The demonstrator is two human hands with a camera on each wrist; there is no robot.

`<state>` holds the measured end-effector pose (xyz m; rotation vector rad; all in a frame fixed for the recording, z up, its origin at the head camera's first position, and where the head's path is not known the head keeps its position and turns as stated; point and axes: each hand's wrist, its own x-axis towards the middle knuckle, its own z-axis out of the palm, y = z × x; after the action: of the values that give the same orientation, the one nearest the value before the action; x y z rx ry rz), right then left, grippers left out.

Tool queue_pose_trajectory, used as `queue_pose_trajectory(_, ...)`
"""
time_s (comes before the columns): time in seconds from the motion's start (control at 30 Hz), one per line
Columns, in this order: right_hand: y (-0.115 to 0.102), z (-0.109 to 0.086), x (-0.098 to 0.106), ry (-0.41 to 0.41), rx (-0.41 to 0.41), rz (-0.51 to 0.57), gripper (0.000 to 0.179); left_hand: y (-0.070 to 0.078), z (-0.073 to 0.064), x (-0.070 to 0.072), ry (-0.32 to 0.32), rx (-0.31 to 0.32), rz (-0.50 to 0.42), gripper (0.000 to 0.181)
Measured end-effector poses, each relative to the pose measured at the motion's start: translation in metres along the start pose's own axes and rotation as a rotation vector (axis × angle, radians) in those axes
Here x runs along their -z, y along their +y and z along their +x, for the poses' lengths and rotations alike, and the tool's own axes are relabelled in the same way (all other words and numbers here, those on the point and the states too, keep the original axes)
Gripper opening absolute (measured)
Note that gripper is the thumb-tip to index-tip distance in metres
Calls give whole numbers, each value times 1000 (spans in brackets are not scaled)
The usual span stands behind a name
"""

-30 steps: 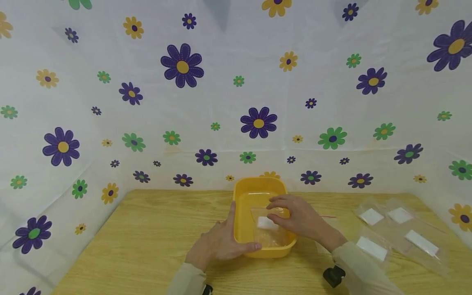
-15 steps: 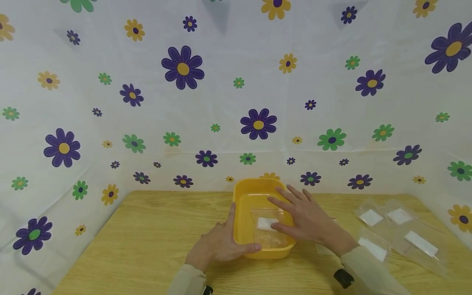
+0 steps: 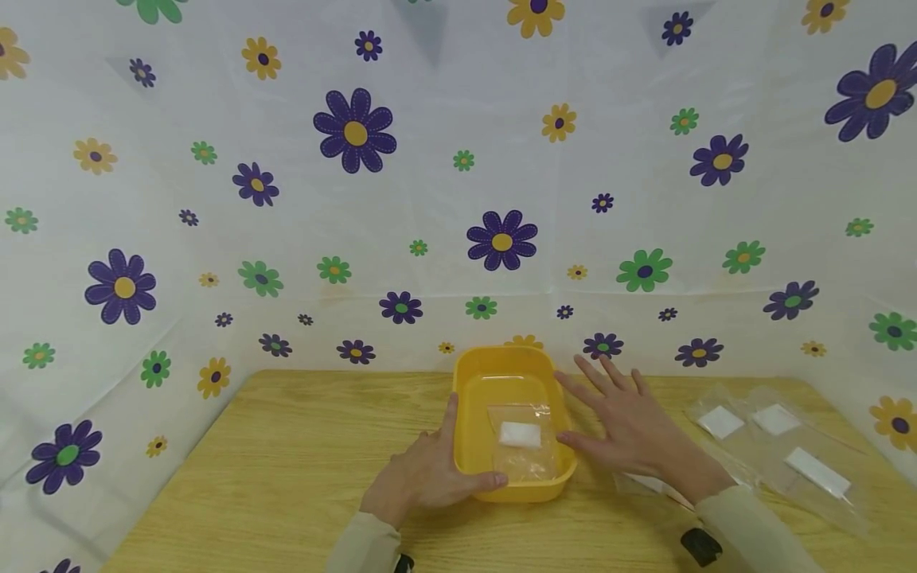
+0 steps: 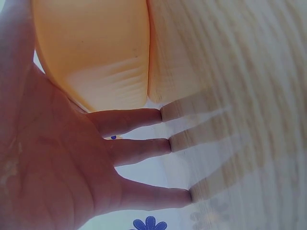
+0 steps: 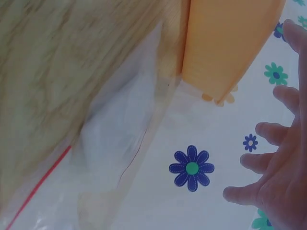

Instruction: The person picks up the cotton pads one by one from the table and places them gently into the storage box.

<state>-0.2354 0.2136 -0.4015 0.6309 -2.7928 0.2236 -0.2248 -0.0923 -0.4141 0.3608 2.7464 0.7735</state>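
Observation:
A yellow plastic basin [image 3: 473, 374] stands on the table, and a clear zip bag [image 3: 526, 465] with a white rectangular piece [image 3: 520, 434] inside lies on its floor. My left hand [image 3: 424, 477] rests at the basin's near left corner, thumb over the near rim and index finger along the left side. In the left wrist view its other fingers [image 4: 139, 146] are straight, with tips at the tabletop. Beside the basin's right rim, my right hand [image 3: 630, 422] has its fingers spread, holding nothing. Partly hidden under that hand lies another zip bag [image 5: 120, 120] with white contents.
Several more clear bags with white pieces lie to the right, including one bag [image 3: 820, 471] with a long piece. The wood-grain table [image 3: 286, 461] ends at a flower-printed white sheet [image 3: 430, 191] hanging behind and at both sides.
My right hand, earlier over the bag in the basin with bent fingers, has spread its fingers and moved right, out past the rim. The left hand and basin have not moved.

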Motion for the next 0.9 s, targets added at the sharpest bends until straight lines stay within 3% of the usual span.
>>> queue_pose_trajectory(0.43, 17, -24, 5, 18, -29, -1, 78, -1, 0, -1, 0, 13, -5, 137)
queue_pose_trajectory(0.63, 23, -34, 4, -10, -47, 6, 76, -2, 1, -1, 0, 13, -3, 137)
queue_pose_trajectory(0.9, 34, -48, 4, 27, -15, 22, 73, -3, 1, -2, 2, 14, -4, 137)
